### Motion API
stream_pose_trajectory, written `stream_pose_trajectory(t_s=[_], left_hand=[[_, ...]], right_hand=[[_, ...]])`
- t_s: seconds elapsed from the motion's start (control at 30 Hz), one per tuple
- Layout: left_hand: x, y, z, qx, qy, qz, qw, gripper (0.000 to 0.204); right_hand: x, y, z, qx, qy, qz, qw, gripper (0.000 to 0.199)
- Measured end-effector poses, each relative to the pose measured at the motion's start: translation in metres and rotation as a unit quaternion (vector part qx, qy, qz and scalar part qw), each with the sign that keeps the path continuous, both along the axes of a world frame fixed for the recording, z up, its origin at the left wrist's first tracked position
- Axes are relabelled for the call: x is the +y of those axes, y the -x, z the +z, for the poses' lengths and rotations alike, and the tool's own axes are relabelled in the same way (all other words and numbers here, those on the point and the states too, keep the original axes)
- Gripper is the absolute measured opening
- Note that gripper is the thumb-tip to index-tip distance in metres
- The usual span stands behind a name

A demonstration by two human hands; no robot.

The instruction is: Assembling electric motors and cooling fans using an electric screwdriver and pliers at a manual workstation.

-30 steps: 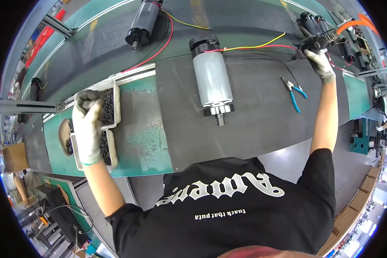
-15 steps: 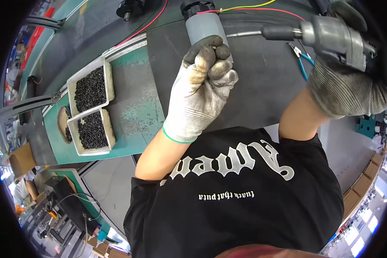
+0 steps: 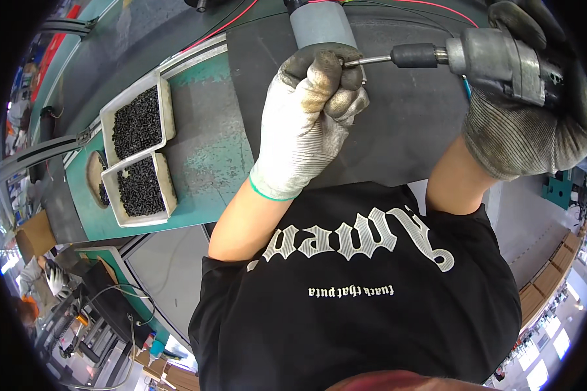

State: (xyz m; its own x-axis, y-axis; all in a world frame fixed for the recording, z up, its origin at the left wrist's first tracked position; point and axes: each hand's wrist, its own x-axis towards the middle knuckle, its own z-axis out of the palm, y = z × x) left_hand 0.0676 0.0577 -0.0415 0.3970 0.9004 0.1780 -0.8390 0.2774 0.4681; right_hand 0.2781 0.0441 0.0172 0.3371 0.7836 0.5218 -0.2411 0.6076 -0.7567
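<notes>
My left hand [image 3: 313, 111], in a white work glove with dark fingertips, is closed in a fist at the tip of a screwdriver bit; what it pinches is too small to tell. My right hand [image 3: 528, 124], in a grey glove, grips a grey power screwdriver [image 3: 502, 55] held level, its bit [image 3: 372, 60] pointing left into my left fingers. Just behind my left hand lies a grey cylindrical motor [image 3: 313, 23] on the dark mat [image 3: 398, 130], mostly hidden by the fist.
Two white trays of small black screws [image 3: 137, 124] [image 3: 140, 189] sit on the green bench top [image 3: 215, 150] at the left. Red and yellow wires [image 3: 222, 26] run across the back. Another person [image 3: 39, 280] in gloves works at lower left.
My left hand left the screw tray and came up in front of the motor. My right hand brought the screwdriver from the far right; its bit now meets my left fingertips.
</notes>
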Motion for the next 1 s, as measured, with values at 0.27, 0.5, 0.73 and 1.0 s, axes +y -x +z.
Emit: stream_pose_trajectory(t_s=[0.27, 0.5, 0.73, 1.0], left_hand=[[0.008, 0.006, -0.005, -0.051, 0.083, 0.006, 0.995, 0.03], [0.008, 0.002, -0.005, -0.053, 0.03, -0.039, 0.997, 0.035], [0.002, -0.007, 0.004, 0.03, -0.049, -0.016, 0.998, 0.038], [-0.026, -0.004, 0.012, 0.202, 0.036, -0.035, 0.978, 0.045]], right_hand=[[-0.003, 0.025, 0.005, 0.052, 0.016, 0.032, 0.998, 0.023], [-0.009, 0.019, 0.005, 0.082, 0.024, 0.083, 0.993, 0.026], [0.004, 0.014, 0.016, 0.065, -0.049, 0.18, 0.98, 0.013], [0.019, 0.023, 0.037, 0.031, -0.147, 0.245, 0.958, 0.035]])
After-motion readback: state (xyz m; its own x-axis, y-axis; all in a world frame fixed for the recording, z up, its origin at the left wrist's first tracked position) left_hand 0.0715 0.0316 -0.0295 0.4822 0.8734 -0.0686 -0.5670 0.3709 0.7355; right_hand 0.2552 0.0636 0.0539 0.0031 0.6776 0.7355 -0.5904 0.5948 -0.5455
